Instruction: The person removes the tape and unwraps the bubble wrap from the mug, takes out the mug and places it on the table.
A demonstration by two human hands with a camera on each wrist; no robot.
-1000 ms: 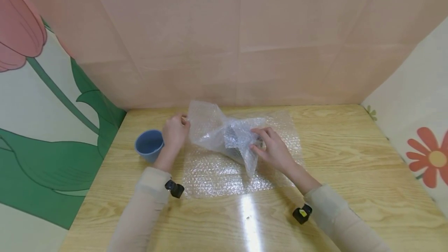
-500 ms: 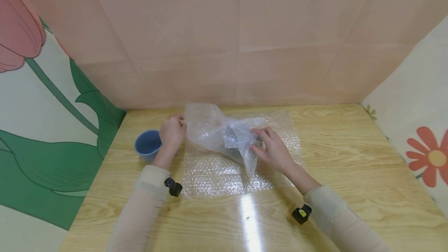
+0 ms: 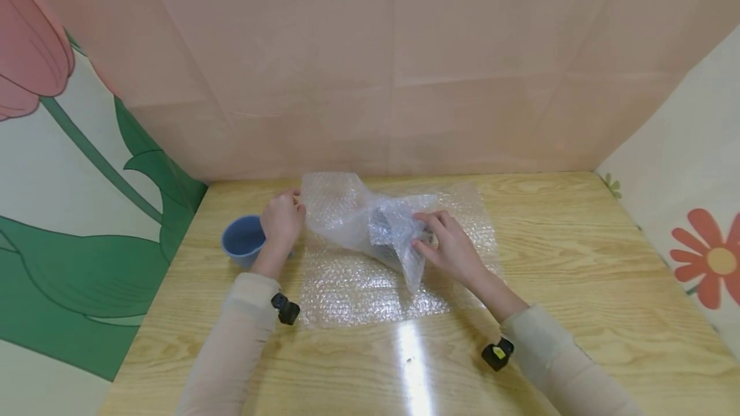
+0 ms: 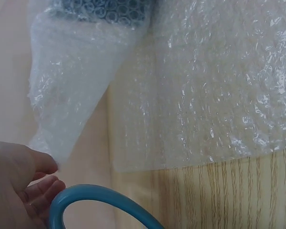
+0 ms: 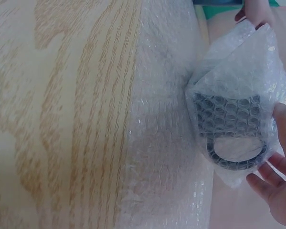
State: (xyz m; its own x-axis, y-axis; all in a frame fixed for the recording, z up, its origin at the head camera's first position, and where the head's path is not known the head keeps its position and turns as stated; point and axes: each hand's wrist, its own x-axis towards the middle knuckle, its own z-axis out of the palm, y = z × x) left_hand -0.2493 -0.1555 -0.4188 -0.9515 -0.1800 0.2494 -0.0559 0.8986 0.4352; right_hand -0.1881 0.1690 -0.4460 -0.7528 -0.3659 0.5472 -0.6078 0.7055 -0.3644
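Note:
A dark mug (image 5: 229,117) shows through bubble wrap folded over it, its handle facing my right hand in the right wrist view. My right hand (image 3: 453,248) holds this wrapped mug at its right side, thumb and fingers around the handle end. Off to the left, my left hand (image 3: 281,220) pinches the outer edge of the bubble wrap flap (image 3: 332,201), which stretches away from the mug. A second sheet of bubble wrap (image 3: 341,294) lies flat on the table beneath.
Just left of my left hand stands a blue cup (image 3: 241,236), partly hidden by that wrist. In the left wrist view a blue curved handle (image 4: 100,192) shows close by. The wooden table (image 3: 578,262) ends at a pink-covered wall (image 3: 393,82).
My left hand has moved slightly left, drawing the bubble wrap flap out and lower. The right hand keeps its hold on the wrapped mug.

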